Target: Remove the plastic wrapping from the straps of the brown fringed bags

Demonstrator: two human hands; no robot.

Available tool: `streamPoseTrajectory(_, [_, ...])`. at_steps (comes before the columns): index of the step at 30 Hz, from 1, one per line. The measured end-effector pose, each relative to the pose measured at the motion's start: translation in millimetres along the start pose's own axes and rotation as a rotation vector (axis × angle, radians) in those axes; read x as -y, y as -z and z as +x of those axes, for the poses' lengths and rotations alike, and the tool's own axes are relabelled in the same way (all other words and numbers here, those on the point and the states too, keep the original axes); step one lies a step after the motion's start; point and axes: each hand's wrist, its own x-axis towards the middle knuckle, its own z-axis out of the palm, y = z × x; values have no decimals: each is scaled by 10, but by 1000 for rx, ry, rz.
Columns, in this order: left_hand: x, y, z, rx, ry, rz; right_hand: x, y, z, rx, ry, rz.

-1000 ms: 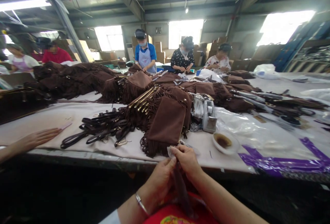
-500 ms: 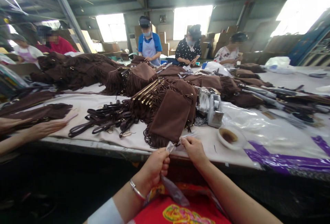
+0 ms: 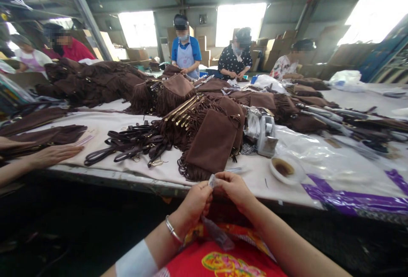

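Note:
My left hand (image 3: 195, 200) is closed around a thin strip in cloudy plastic film (image 3: 218, 234), whose loose end hangs below the fist over the red apron (image 3: 191, 264). The film's upper tip pokes out between the two hands. Against that tip my right hand (image 3: 235, 188) is closed in a pinch; anything else between its fingers is hidden. Just beyond the hands lies a brown fringed bag (image 3: 210, 141) on the table. Dark straps with metal clasps (image 3: 127, 145) are piled to its left.
A tape dispenser (image 3: 267, 136) and a white bowl with brown residue (image 3: 287, 171) stand right of the bag. Clear plastic sheeting with purple tape (image 3: 350, 196) covers the near right. Another person's hand (image 3: 57, 154) rests at the left edge. Heaped brown bags (image 3: 95, 83) lie farther back.
My right hand has come down and left, away from the bag's lower corner, to meet the left hand at the film's tip. The other person's hand at left stays on the table.

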Motion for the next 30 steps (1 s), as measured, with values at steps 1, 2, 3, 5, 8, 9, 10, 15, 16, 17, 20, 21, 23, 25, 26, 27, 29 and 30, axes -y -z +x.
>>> streamPoseTrajectory(1, [-1, 9, 4, -2, -24, 36, 27, 0, 4, 8, -45, 25])
streamPoseTrajectory(2, [-3, 20, 10, -5, -42, 70, 51, 1, 6, 11, -66, 24])
streamPoseTrajectory(3, [-6, 34, 17, -9, -54, 98, 72, 3, 7, 8, -69, 9])
streamPoseTrajectory(5, [-11, 64, 32, -13, -69, 135, 96, 9, 10, -10, -70, 0])
streamPoseTrajectory(8, [-4, 112, 48, -6, -70, 131, 95, 19, 13, -25, -132, 79])
streamPoseTrajectory(9, [2, 126, 51, -3, -66, 116, 90, 18, 10, -27, -136, 90])
streamPoseTrajectory(10, [10, 139, 52, 0, -61, 101, 86, 13, 5, -27, -125, 87])
streamPoseTrajectory(15, [37, 161, 54, 13, -47, 66, 105, -48, -31, 34, -39, 81])
streamPoseTrajectory(16, [40, 160, 55, 24, -46, 61, 114, -55, -34, 80, -84, 104])
streamPoseTrajectory(17, [43, 160, 56, 35, -46, 58, 122, -56, -34, 134, -147, 133])
streamPoseTrajectory(20, [53, 172, 60, 47, -48, 65, 130, -29, -18, 319, -310, 195])
streamPoseTrajectory(21, [55, 180, 61, 42, -45, 70, 127, -17, -8, 358, -321, 195])
streamPoseTrajectory(23, [55, 199, 58, 39, -34, 76, 116, 2, 15, 352, -301, 156])
streamPoseTrajectory(25, [45, 216, 49, 44, -14, 69, 108, 12, 33, 286, -278, 107])
streamPoseTrajectory(26, [36, 222, 42, 48, -7, 64, 106, 15, 39, 250, -275, 92])
streamPoseTrajectory(27, [26, 226, 35, 54, -2, 56, 105, 18, 41, 220, -276, 84])
streamPoseTrajectory(29, [6, 225, 23, 64, 11, 42, 101, 26, 37, 174, -286, 81])
streamPoseTrajectory(30, [-2, 221, 20, 70, 19, 39, 96, 30, 33, 151, -288, 81])
